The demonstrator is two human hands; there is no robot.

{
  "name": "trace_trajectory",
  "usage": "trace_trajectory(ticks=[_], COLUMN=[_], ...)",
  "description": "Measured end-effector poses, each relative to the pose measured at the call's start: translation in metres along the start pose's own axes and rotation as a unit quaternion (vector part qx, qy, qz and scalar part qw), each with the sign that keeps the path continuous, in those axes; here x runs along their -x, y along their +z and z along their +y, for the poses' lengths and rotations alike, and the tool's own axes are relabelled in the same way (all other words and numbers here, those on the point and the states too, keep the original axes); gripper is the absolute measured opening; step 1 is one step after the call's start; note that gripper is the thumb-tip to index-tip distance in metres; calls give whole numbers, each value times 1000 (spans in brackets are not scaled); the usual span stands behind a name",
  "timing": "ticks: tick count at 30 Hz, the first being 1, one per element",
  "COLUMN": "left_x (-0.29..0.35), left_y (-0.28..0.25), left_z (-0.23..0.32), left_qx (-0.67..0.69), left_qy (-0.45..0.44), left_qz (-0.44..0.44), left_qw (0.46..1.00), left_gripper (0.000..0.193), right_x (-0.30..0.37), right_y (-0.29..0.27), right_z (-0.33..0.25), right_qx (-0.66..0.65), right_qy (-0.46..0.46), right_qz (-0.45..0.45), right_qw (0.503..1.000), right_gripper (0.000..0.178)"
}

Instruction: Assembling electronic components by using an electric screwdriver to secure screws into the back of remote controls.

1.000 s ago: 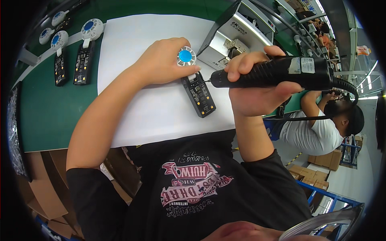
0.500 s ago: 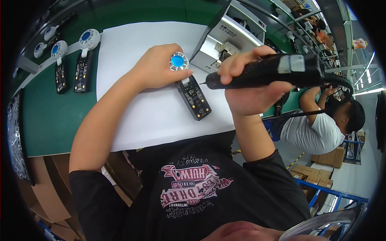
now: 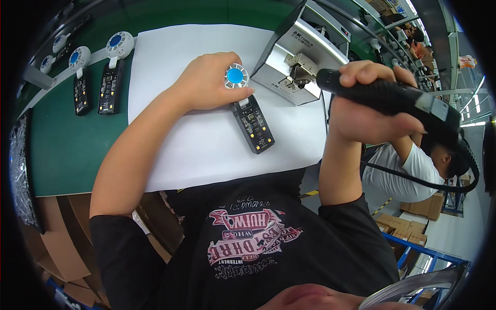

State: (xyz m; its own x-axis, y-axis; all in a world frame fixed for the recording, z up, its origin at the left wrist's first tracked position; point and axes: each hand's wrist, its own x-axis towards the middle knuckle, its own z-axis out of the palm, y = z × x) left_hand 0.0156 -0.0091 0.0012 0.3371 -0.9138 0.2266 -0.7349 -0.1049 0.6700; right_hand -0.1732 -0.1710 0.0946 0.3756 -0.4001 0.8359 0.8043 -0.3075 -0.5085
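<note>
My left hand [image 3: 204, 85] is closed round the white, finned round head [image 3: 236, 76] with a blue centre. From that head a slim black circuit-board body [image 3: 254, 126] with small yellow parts extends toward me, lying tilted on white paper. In my right hand [image 3: 356, 119] is a black electric screwdriver [image 3: 398, 97], fingers wrapped round its grip. Its nose points left, at the metal outlet of a silver screw feeder [image 3: 276, 67]; whether the bit touches there cannot be made out.
White paper [image 3: 181, 150] covers part of the green table [image 3: 57, 155]. Two similar units [image 3: 109, 85] lie at left by a rail. The screwdriver's black cable [image 3: 413, 178] loops at right. A co-worker [image 3: 400, 170] sits beyond; bubble wrap [image 3: 21, 170] edges the far left.
My right hand has carried the screwdriver away from the black body, up and right to the screw feeder's front. The left hand keeps its hold; the whole view has shifted slightly.
</note>
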Motion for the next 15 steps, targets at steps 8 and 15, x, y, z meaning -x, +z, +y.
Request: trace_trajectory(ticks=[8,15], left_x=[-2,2], left_y=[-1,0], left_z=[1,-2], left_qx=[1,-4], left_qy=[-6,3], left_qz=[-6,1], left_qw=[1000,1000], left_gripper=[58,54], right_x=[14,42], right_y=[-4,31], right_z=[13,2], right_qx=[-66,-165], right_qy=[100,178], right_qz=[-58,2], right_qw=[991,970], right_gripper=[91,94])
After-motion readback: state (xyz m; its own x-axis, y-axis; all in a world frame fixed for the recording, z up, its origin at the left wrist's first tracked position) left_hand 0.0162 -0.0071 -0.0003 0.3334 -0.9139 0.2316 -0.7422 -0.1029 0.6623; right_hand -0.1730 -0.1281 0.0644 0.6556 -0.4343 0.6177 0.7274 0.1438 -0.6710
